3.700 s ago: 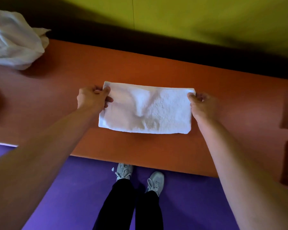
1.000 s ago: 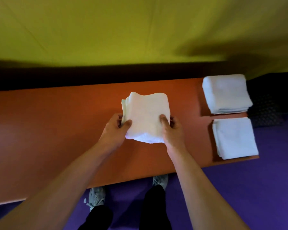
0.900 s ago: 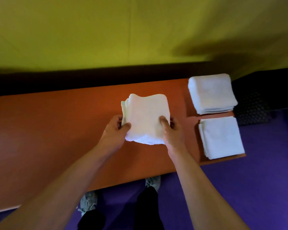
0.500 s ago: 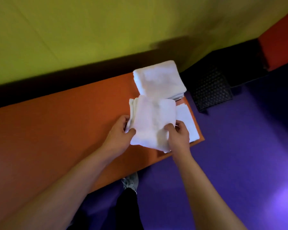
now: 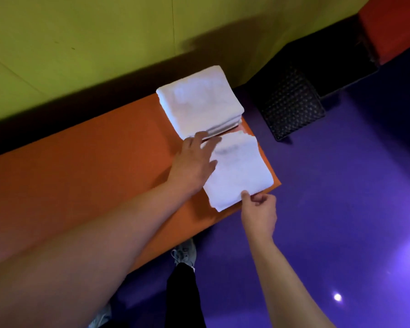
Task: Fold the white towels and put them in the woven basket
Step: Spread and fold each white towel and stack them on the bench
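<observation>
The folded towel [image 5: 237,171], carried in both hands half a second earlier, now lay on the near stack at the table's [image 5: 85,166] right end, beside the far stack [image 5: 199,102], so the basket [image 5: 291,102] step remained. The left hand [image 5: 194,164] pressed flat-fingered on its left edge; the right hand [image 5: 258,209] pinched its near corner.

No readable text from my feed.
I find no lettering, labels, brands or numbers on anything I can see.
</observation>
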